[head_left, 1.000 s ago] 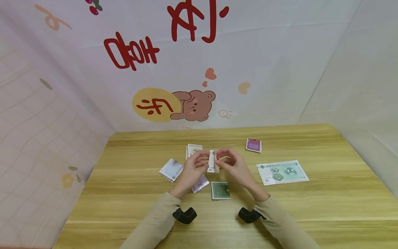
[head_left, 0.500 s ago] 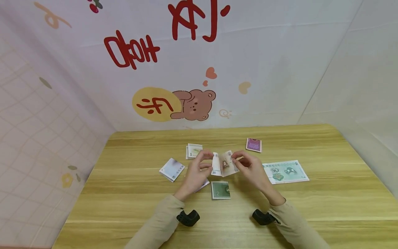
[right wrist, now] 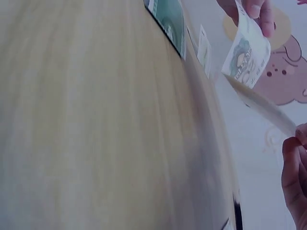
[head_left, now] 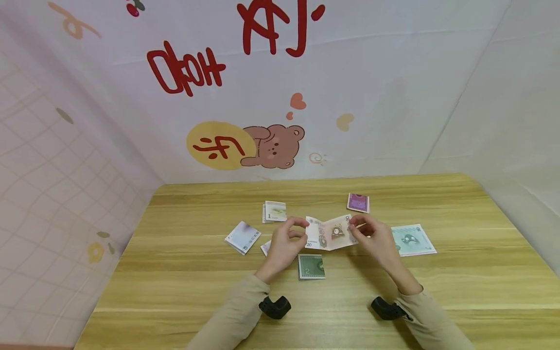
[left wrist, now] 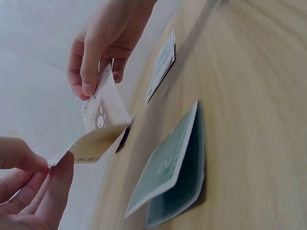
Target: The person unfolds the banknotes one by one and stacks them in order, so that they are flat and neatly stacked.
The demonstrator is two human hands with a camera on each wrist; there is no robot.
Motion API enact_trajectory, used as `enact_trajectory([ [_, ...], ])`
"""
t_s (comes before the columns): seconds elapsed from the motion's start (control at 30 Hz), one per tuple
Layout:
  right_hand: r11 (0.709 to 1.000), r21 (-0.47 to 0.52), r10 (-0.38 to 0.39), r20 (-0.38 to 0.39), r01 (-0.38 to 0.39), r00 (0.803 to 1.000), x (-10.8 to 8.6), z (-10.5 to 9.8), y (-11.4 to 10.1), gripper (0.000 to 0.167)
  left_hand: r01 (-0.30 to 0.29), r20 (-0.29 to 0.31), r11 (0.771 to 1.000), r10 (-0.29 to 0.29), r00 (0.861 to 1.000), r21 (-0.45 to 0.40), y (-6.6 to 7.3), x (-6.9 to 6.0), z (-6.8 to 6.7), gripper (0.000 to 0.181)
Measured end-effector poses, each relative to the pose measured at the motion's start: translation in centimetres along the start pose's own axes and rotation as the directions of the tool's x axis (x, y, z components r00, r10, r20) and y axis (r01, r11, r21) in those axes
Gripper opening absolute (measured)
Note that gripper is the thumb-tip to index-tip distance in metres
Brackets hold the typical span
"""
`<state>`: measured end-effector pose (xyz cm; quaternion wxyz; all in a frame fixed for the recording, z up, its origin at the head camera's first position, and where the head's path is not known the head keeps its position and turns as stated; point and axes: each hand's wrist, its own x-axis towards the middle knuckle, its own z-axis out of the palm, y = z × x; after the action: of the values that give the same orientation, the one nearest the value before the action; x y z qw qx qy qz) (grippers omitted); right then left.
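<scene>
Above the middle of the table, a pale brown play banknote (head_left: 329,234) marked 20 is spread between both hands, with a crease down its centre. My left hand (head_left: 285,244) pinches its left edge between thumb and fingers. At the opposite edge, my right hand (head_left: 375,239) pinches the note the same way. The left wrist view shows the note (left wrist: 103,112) bent at the fold and held off the table. Just below it on the table lies a folded green note (head_left: 312,267) marked 2. A purplish note (head_left: 265,247) is mostly hidden behind my left hand.
On the wooden table (head_left: 183,291), a folded 10 note (head_left: 243,237) lies left and a folded 1 note (head_left: 275,211) behind. A folded purple note (head_left: 358,202) sits at the back right. An unfolded teal note (head_left: 413,240) is partly covered by my right hand. A printed cloth wall stands behind.
The 20 note has gone from folded narrow to spread wide. My right hand has moved right, drawing its edge outward, and now covers part of the teal note. My left hand has shifted slightly right.
</scene>
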<state>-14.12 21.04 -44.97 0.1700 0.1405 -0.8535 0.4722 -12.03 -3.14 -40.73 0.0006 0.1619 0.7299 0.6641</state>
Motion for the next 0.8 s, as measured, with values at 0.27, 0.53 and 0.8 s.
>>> enact_trajectory([
  [0.27,0.993,-0.115,-0.015,-0.032,0.012,0.999,-0.5,-1.7,1.2,0.011,0.038,-0.064,0.999,-0.038,0.997,0.005,-0.2,0.1,2.0,0.02],
  [0.53,0.96,-0.28,-0.041,-0.072,0.019,0.997,-1.0,-3.6,2.3,0.015,0.057,-0.126,0.998,-0.054,0.991,0.02,-2.3,0.3,4.7,0.02],
  [0.8,0.92,-0.387,-0.109,-0.091,0.066,0.99,-1.0,-5.8,3.1,0.02,-0.009,-0.174,0.996,0.025,0.985,0.092,-4.5,1.2,7.7,0.021],
])
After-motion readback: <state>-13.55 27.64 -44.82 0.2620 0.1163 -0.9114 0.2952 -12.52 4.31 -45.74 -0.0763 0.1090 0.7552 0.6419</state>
